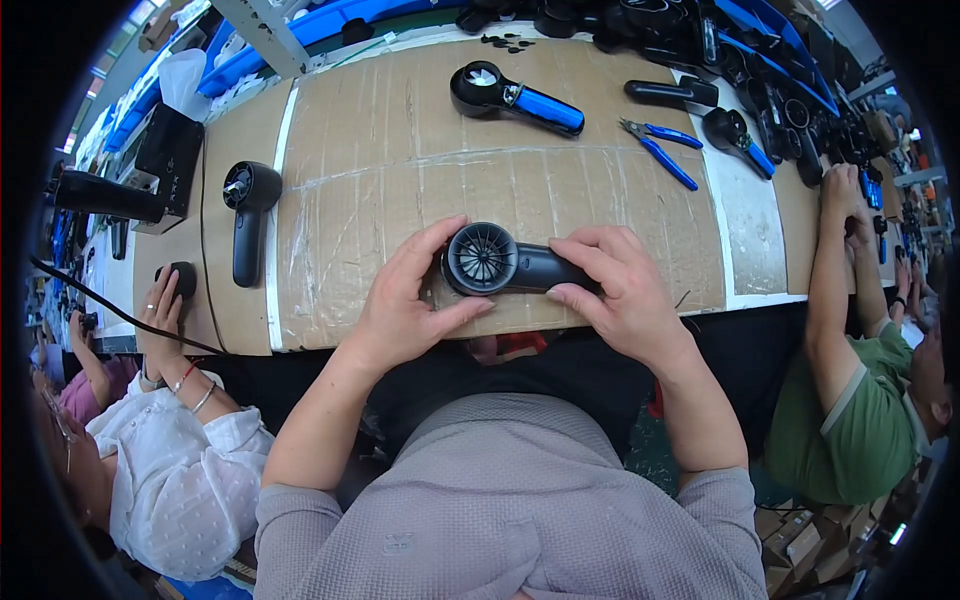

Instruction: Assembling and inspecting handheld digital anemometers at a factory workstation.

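Just above the near edge of the cardboard-covered table I hold a black handheld fan (484, 258) in both hands, its round grille facing up. My left hand (408, 290) curls around the fan's head, thumb at the near side and fingers at the far side. The fan's handle points right, and my right hand (622, 282) grips its end between thumb and fingers. Farther off lies an opened fan (545, 108) with a white impeller and a blue cell in its handle. Blue-handled cutting pliers (664, 150) rest to the right of it.
Another black fan (250, 222) lies at the left, near a black box (168, 165) and a cable. A black handle shell (672, 92) and several small black parts (508, 42) are at the back. Fan parts crowd the far right. Co-workers (180, 480) sit on both sides.
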Demonstrator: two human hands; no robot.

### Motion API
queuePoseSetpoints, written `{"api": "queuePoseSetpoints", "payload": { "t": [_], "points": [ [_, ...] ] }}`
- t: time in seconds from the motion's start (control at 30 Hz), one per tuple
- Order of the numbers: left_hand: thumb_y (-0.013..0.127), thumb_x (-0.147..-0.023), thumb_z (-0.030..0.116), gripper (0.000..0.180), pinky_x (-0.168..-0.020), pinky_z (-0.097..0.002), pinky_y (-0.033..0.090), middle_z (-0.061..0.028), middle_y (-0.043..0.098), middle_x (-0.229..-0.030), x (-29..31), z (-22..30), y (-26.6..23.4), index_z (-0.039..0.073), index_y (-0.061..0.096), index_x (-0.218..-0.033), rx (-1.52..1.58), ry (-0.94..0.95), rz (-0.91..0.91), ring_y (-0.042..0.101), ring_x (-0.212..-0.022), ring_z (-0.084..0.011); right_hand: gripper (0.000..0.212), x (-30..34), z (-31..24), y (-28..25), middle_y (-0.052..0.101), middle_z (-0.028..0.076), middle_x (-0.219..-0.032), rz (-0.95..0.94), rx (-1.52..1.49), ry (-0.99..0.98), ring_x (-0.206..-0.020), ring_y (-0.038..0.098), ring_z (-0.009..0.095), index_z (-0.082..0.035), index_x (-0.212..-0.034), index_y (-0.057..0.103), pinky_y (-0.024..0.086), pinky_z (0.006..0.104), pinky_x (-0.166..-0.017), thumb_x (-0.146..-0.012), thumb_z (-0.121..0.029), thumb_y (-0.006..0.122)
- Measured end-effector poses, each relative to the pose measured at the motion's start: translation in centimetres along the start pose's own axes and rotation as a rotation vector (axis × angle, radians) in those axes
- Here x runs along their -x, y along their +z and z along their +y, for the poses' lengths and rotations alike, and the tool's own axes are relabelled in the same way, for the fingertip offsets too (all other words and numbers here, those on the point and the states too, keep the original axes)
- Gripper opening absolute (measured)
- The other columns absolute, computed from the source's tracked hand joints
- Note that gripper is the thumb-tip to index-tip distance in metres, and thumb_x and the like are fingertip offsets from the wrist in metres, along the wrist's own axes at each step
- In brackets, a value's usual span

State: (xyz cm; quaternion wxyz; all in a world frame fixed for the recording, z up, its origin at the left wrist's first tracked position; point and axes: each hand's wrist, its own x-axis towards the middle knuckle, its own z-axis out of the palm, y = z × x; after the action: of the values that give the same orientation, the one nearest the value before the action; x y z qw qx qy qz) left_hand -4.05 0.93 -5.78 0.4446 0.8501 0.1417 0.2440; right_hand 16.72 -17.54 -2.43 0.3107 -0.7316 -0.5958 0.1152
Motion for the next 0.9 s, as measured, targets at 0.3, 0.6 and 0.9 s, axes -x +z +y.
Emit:
{"api": "queuePoseSetpoints", "payload": {
  "t": [0.3, 0.6, 0.9],
  "points": [
    [0.092, -0.074, 0.01, 0.083, -0.105, -0.0368, 0.055, -0.0143, 0.064, -0.138, 0.08, -0.08, 0.06, 0.005, 0.053, -0.147, 0.041, -0.037, 0.001, 0.067, -0.119, -0.0275, 0.039, -0.23, 0.17, -0.25, 0.065, 0.009, -0.121, -0.046, -0.042, 0.023, -0.112, 0.06, 0.026, -0.006, -0.127, 0.071, 0.05, 0.0362, -0.1, -0.09, -0.017, 0.078],
    [0.093, -0.073, 0.008, 0.081, -0.104, -0.0377, 0.055, -0.0133, 0.064, -0.134, 0.31, -0.34, 0.06, 0.006, 0.055, -0.145, 0.133, -0.083, -0.011, 0.066, -0.119, -0.0265, 0.039, -0.57, 0.66, -0.33, 0.067, 0.009, -0.12, -0.098, -0.139, 0.059, -0.111, 0.061, 0.025, -0.005, -0.126, 0.073, 0.048, 0.0355, -0.099, -0.089, -0.015, 0.079],
    [0.093, -0.073, 0.007, 0.081, -0.103, -0.0369, 0.055, -0.0131, 0.064, -0.133, 0.38, -0.41, -0.08, 0.005, 0.054, -0.144, 0.132, -0.07, -0.022, 0.066, -0.117, -0.026, 0.038, -0.98, 0.21, -0.75, 0.065, 0.009, -0.116, -0.155, -0.148, 0.104, -0.109, 0.061, 0.026, -0.007, -0.126, 0.072, 0.05, 0.0365, -0.099, -0.089, -0.016, 0.078]
  ]
}}
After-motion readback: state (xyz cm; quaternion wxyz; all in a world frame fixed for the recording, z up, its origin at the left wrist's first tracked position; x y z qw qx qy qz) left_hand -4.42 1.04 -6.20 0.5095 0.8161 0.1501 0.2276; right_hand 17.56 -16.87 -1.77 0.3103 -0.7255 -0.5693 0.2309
